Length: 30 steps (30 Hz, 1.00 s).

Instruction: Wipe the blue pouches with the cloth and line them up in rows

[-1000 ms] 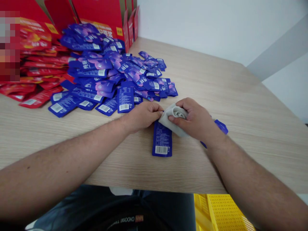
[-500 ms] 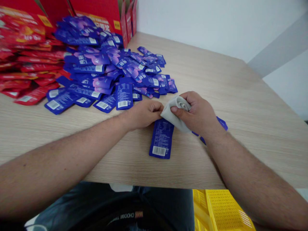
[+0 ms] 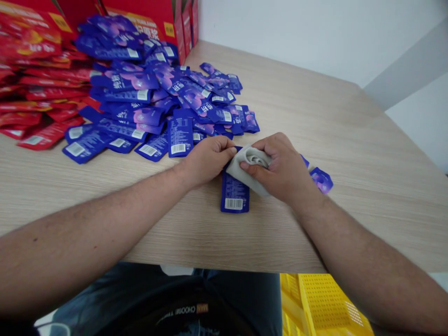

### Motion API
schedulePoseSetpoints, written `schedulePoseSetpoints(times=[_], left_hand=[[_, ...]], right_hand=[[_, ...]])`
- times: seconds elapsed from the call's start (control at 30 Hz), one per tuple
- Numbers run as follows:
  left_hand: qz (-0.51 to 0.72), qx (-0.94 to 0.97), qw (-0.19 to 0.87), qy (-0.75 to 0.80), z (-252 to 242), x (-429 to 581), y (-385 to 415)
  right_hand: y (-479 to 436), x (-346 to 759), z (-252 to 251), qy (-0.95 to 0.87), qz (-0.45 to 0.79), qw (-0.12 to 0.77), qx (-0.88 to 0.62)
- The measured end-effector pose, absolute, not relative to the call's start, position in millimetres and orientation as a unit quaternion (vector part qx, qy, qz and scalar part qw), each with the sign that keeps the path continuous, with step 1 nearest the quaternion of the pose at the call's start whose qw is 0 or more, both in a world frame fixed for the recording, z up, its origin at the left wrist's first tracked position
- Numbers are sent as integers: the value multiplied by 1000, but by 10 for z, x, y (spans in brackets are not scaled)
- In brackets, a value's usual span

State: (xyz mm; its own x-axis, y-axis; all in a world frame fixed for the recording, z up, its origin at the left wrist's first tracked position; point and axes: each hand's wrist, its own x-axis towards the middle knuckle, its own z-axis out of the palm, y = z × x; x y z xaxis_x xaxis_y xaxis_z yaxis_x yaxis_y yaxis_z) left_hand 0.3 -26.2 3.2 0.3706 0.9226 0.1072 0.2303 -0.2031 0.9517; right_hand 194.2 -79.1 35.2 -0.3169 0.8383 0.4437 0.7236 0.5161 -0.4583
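A blue sachet [image 3: 234, 196] lies barcode side up on the wooden table [image 3: 350, 140] in front of me. My left hand [image 3: 206, 158] is closed, its fingers pinching the sachet's far end. My right hand [image 3: 282, 168] is closed on a bunched grey cloth [image 3: 245, 170] that presses onto the upper part of the sachet. Both hands touch at the sachet's top.
A big heap of blue sachets [image 3: 154, 93] covers the table's left back, with red sachets [image 3: 38, 79] further left and red cartons [image 3: 157, 18] behind. Two loose blue sachets [image 3: 322, 179] lie by my right wrist. A yellow perforated crate [image 3: 322, 303] sits below the table edge.
The cloth in my right hand has slid slightly left and down over the sachet. The sachet has turned from tilted to nearly straight. The view shifted a little.
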Motion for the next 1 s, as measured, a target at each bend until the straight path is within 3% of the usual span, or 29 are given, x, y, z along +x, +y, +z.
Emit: schedulePoseSetpoints(times=[0.17, 0.33, 0.47, 0.67, 0.9, 1.0], left_hand=[[362, 687, 463, 428, 72, -1, -286], [391, 670, 467, 424, 58, 3, -279], [380, 676, 471, 421, 66, 4, -284], [392, 652, 476, 441, 65, 12, -285], [406, 592, 554, 421, 11, 20, -254], [400, 547, 595, 432, 0, 44, -244]], right_hand=[[-883, 1869, 360, -867, 162, 277, -381], [-917, 1844, 374, -838, 113, 312, -433], [-956, 1803, 351, -874, 172, 262, -370], [-935, 1805, 321, -845, 118, 327, -407], [-957, 1885, 389, -904, 215, 181, -321], [-834, 2070, 433, -891, 197, 209, -353]])
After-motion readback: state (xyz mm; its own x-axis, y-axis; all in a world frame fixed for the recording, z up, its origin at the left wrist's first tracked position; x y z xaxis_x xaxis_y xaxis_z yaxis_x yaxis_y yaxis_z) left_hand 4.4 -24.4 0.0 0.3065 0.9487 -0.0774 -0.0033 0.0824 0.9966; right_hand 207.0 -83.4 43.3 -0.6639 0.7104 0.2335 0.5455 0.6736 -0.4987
